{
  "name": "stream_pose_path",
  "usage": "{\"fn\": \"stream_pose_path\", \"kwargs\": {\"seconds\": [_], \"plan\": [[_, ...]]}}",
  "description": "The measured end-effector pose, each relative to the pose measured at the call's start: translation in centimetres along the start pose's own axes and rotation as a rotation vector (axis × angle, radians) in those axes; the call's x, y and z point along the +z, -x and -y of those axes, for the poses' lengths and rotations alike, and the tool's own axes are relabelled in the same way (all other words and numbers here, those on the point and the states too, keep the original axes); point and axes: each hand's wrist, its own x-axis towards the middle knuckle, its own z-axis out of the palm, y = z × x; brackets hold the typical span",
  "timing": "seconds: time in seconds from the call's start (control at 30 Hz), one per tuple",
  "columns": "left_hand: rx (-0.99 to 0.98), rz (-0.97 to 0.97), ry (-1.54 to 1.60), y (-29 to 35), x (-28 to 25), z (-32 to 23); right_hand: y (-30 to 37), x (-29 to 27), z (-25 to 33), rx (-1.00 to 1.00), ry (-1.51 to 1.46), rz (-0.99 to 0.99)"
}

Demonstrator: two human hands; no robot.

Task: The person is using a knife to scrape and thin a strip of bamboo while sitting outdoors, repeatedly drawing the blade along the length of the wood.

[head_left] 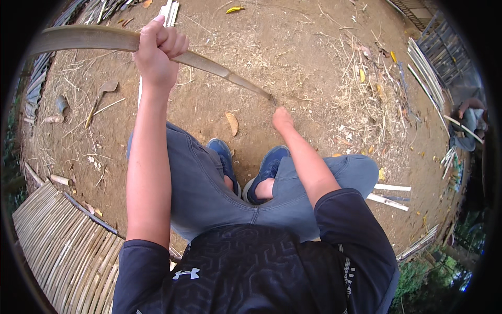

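Observation:
A long, curved strip of split bamboo (217, 69) runs from the far left across to the middle, above the ground. My left hand (159, 49) is wrapped round it, thumb on top, at about its middle. My right hand (283, 120) is a closed fist just beyond the strip's right end. A small dark, thin piece shows between that fist and the bamboo's end. I cannot make out whether it is a blade or part of the strip, since the fist hides the rest.
A wooden-handled tool with a broad head (102, 99) and a dark cup-like object (62, 105) lie on the dirt at left. A slatted bamboo panel (68, 246) is at lower left. White strips (389, 198) lie beside my right knee. Another person (470, 125) sits at far right.

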Motion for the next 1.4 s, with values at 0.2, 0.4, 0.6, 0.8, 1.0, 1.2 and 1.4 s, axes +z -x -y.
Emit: {"fn": "stream_pose_path", "kwargs": {"seconds": [0.2,0.4,0.6,0.8,1.0,1.2,1.4], "plan": [[0.016,0.021,-0.001,0.2,0.1,0.2,0.5,0.1,1.4,-0.110,-0.050,-0.057],[-0.011,-0.147,-0.007,-0.8,-0.1,0.1,1.4,-3.2,3.6,-0.022,-0.023,-0.025],[-0.002,-0.127,-0.020,-0.5,-0.3,0.1,3.1,-3.5,4.6,0.042,-0.076,-0.074],[-0.004,-0.101,-0.032,-0.1,-0.2,0.1,2.6,-3.2,4.0,-0.087,-0.046,-0.079],[-0.005,-0.101,-0.010,-0.2,-0.2,0.1,2.3,-2.1,3.9,0.046,-0.080,-0.133],[-0.008,-0.101,-0.014,-0.2,-0.1,0.0,1.7,-1.6,3.3,0.050,-0.066,-0.083],[-0.028,-0.117,-0.008,-0.2,0.0,0.0,1.1,-1.4,2.8,-0.125,-0.062,-0.043]]}}
